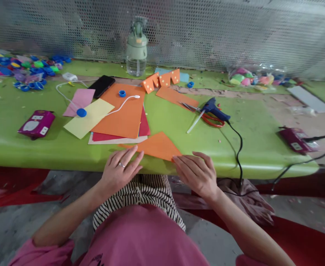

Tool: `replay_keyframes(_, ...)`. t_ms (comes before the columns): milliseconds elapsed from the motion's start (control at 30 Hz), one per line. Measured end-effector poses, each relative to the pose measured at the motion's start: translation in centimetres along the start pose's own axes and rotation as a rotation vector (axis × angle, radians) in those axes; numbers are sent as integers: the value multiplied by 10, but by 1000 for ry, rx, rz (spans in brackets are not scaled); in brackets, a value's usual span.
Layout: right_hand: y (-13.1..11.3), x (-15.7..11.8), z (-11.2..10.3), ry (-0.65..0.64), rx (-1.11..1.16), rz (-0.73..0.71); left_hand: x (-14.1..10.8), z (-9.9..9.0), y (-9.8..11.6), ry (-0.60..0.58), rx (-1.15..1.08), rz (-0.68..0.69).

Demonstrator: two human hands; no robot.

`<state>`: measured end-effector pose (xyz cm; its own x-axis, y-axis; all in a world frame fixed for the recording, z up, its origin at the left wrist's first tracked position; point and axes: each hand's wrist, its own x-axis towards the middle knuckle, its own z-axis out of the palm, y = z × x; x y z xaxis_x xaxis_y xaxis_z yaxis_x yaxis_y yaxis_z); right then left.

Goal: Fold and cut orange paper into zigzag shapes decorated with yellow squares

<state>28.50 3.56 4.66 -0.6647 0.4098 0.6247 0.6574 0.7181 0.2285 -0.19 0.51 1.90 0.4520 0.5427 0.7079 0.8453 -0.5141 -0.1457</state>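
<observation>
An orange sheet of paper (158, 146), folded to a point at the top, lies along the front edge of the green table. My left hand (122, 164) rests on its left part with the fingers stretched out; a ring is on one finger. At the paper's right corner, the fingertips of my right hand (197, 171) touch the edge, its fingers extended and side by side. Just behind is a stack of coloured paper with an orange sheet (123, 118) on top. A yellow paper piece (92, 116) and a pink one (82, 99) overlap to its left.
Right of centre lie a blue glue gun (213, 109) and red-handled scissors (213, 121). A water bottle (137, 51) stands behind a dotted orange paper strip (165, 79). A phone (103, 85), white cable (123, 103) and purple power sockets (37, 123) lie about. Black cords hang over the right front edge.
</observation>
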Motion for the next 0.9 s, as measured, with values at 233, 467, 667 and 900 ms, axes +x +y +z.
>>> replay_keyframes(233, -3, 24, -25, 172, -116, 146, 33, -6, 16, -261, -906, -364)
replay_keyframes(467, -39, 41, -2, -4, 161, 171, 59, 11, 8, -453, -1445, -1034)
replay_keyframes(667, 27, 65, 23, 12, 566, 543, 73, 18, -39, -653, -1631, -1051)
replay_keyframes(900, 63, 87, 67, -91, 814, 457, 90, 30, -70, -697, -1689, -1224)
